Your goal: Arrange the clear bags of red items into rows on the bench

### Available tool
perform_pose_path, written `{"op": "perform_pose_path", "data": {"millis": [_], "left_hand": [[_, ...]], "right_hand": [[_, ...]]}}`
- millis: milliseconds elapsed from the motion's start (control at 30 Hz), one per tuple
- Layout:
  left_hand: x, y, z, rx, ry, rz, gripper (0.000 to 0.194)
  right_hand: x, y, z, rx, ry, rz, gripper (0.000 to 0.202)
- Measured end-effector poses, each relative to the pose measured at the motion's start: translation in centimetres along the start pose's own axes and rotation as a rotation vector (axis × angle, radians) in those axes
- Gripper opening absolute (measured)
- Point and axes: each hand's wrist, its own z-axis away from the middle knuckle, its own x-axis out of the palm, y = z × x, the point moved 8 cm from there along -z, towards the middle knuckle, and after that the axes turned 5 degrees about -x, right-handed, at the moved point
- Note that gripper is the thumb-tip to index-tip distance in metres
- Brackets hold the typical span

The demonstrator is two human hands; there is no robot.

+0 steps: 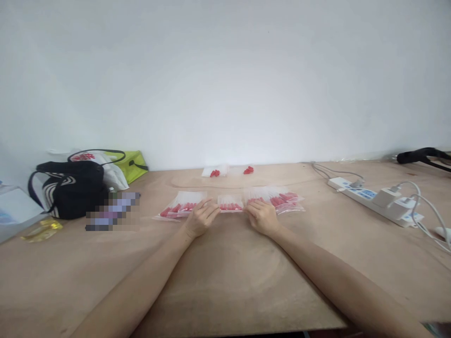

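Two hands — three bag piles
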Motion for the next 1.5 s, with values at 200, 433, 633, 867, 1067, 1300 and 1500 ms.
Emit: {"op": "perform_pose_path", "data": {"millis": [200, 433, 633, 867, 1067, 1300, 1500], "left_hand": [[0.7, -2.1, -0.1, -0.424, -0.059, 0.36, 0.02], [5.1, -3.0, 2.0, -0.952, -0.147, 1.025, 0.036], [2.4, -6.7, 2.9, -0.993, -0.028, 0.587, 0.018], [-1.9, -12.4, 5.0, -1.182, -0.157, 0.159, 0.021], [-1.2, -12.5, 6.1, -1.226, -0.442, 0.007, 0.017], [-1.8, -6.0, 1.4, -0.722, -0.086, -0.141, 0.02], [3.2, 1.1, -0.7, -0.393, -0.228, 0.255, 0.035]], "right_hand": [[0.0, 0.4, 0.0, 0.028, -0.021, -0.013, 0.021], [0.4, -1.2, -0.3, -0.024, -0.08, -0.119, 0.022], [-0.3, 0.2, -0.2, -0.097, -0.202, -0.069, 0.028], [-1.1, 5.7, 1.8, 0.084, -0.295, 0.031, 0.033], [-0.1, 5.8, 2.0, 0.157, -0.31, 0.092, 0.018], [0.3, 4.8, 1.3, 0.163, -0.246, 0.093, 0.023], [1.0, 1.2, 0.4, 0.007, -0.2, -0.029, 0.021]]}}
